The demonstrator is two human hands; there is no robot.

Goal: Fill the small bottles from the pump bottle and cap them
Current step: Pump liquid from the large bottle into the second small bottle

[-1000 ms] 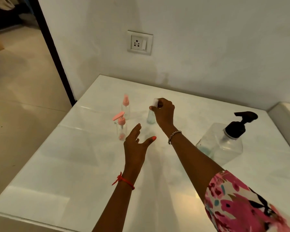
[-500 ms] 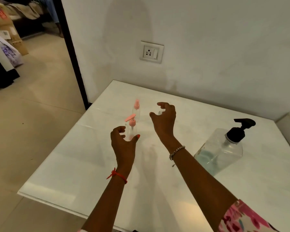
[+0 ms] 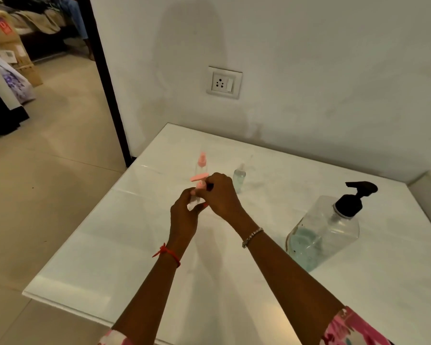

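Gripping a small clear bottle (image 3: pixel 191 201) between curled fingers (image 3: pixel 183 196), the left hand (image 3: pixel 183 217) holds it upright while the right hand (image 3: pixel 222 195) pinches its pink pump cap (image 3: pixel 200 177) just above those fingers.

Left hand (image 3: pixel 183 215) grips the body of a pink-topped small bottle (image 3: pixel 197 181) above the white table (image 3: pixel 125 250). Right hand (image 3: pixel 220 195) curls round its neck, apparently pinching the cap. Behind stand a second pink-topped bottle (image 3: pixel 201 161) and a clear small bottle (image 3: pixel 239 178). The pump bottle (image 3: pixel 326 230) stands well apart, to the right.
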